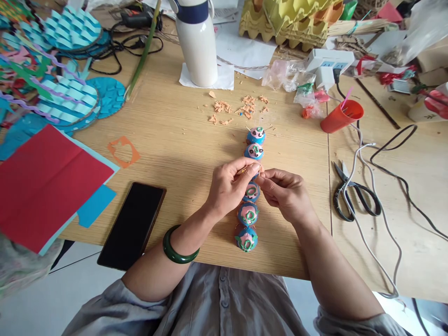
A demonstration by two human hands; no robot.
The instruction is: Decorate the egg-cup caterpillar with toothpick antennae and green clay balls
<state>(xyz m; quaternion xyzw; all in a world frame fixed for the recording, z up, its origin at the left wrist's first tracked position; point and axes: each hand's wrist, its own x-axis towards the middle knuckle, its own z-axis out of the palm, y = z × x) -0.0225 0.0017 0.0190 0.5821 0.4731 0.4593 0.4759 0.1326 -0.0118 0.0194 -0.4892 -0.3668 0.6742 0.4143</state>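
Observation:
A strip of blue domed cups point(248, 214) runs away from me on the wooden table, its tops pink with green and dark curled bits. Thin prongs stick out at its far end. Over the middle of the strip, my left hand point(229, 184) is closed, thumb against fingers, on a small orange piece point(261, 171). My right hand point(289, 193) pinches at the same piece from the right, fingertips meeting those of the left. The piece's exact kind is too small to tell. Both hands partly hide the cups beneath.
Orange shavings point(223, 107) lie beyond the strip, near a white bottle point(199, 51). A phone point(132, 224) and red paper point(52, 182) are at left. Scissors point(357, 191), cables and a leaning red cup point(342, 116) sit at right. Egg cartons point(290, 23) stand behind.

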